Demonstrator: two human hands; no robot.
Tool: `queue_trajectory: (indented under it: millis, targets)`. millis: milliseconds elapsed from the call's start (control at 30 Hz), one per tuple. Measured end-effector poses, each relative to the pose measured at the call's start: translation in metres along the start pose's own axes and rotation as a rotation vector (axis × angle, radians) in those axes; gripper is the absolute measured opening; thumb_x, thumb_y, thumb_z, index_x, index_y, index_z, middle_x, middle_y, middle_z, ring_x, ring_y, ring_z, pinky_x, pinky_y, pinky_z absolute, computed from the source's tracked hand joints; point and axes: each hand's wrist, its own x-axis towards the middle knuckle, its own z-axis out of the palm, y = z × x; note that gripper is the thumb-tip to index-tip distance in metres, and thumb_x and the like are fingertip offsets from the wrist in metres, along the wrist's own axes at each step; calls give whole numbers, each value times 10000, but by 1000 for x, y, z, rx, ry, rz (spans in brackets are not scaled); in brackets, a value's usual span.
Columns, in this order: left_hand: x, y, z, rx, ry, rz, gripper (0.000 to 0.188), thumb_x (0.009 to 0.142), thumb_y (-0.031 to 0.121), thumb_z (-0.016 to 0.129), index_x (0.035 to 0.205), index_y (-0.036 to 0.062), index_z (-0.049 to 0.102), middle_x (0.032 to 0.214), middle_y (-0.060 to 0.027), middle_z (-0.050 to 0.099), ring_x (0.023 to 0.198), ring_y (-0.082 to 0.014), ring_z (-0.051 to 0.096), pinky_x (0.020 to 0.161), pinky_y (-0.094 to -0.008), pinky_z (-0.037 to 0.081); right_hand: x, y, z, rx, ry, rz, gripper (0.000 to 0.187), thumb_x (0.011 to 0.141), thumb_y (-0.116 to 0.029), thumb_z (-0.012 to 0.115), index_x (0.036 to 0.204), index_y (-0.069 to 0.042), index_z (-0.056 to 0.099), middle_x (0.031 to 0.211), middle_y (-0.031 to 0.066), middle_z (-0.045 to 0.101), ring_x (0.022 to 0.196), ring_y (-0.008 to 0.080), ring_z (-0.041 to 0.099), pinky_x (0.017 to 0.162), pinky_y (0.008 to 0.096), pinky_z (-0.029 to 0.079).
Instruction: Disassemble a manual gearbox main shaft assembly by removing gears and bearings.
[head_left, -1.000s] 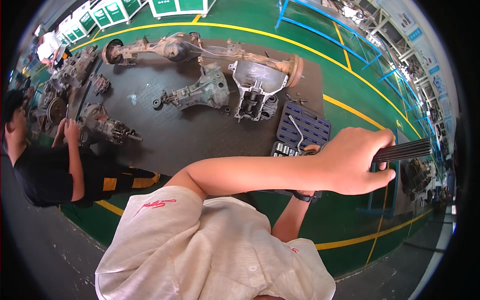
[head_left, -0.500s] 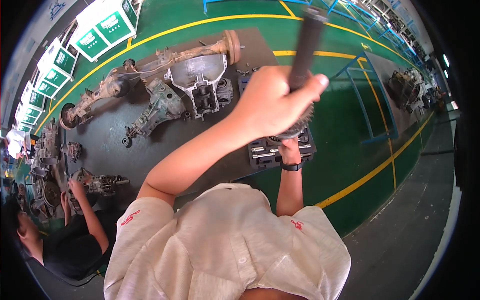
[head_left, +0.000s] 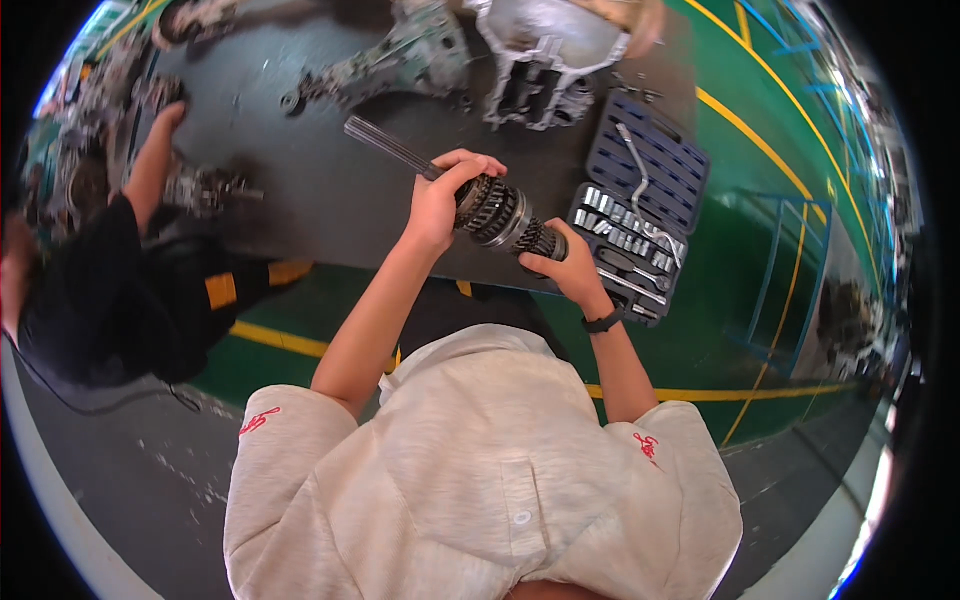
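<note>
Here, your left hand (head_left: pixel 437 203) curled round geared shaft (head_left: pixel 497 214) where slim rod (head_left: pixel 385 143) met gears (head_left: pixel 488 206); your right hand (head_left: pixel 572 262) clasped gears' other end. Shaft slanted over near edge of table (head_left: pixel 330 215), rod pointing leftward and away from you (open socket case (head_left: pixel 643 190) lay at near right corner).

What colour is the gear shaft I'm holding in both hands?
The gear shaft is dark grey metal with lighter silvery bands, best seen in the head view.
</note>
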Motion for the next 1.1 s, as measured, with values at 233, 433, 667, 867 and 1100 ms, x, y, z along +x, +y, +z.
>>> queue_trajectory:
  millis: [233,433,667,867,1100]
  targets:
    - [-9,-101,-151,-233,391,-151,174,884,178,562,803,30,603,972,-127,686,927,-212,632,864,-339,511,75,99,80,-253,-258,178,612,671,-463,866,975,7,619,845,87,665,788,160,627,741,309,501]
    - [15,-169,-218,-285,533,-155,145,863,154,577,827,23,628,911,-90,674,861,-188,625,822,-321,507,125,163,111,-228,-374,288,630,681,-456,865,1017,11,608,923,107,677,867,171,641,781,313,501]
    - [51,-178,-263,-373,657,-104,132,863,156,596,857,35,648,843,-62,652,829,-175,625,810,-305,489,187,171,130,-312,-380,180,744,634,-477,886,1089,7,553,941,145,682,889,240,669,796,335,510]
    - [77,-160,-299,-501,776,65,162,868,198,601,878,43,645,851,-56,651,807,-183,622,767,-326,503,276,142,139,-417,-676,-10,825,596,-346,907,1181,26,459,1027,199,645,987,307,644,858,375,492]
    - [113,-135,-338,-499,935,184,142,883,171,600,883,36,645,849,-55,650,793,-176,628,756,-318,505,341,106,168,-466,-779,-89,733,619,-256,880,1182,0,485,1015,166,648,949,283,635,855,360,485]
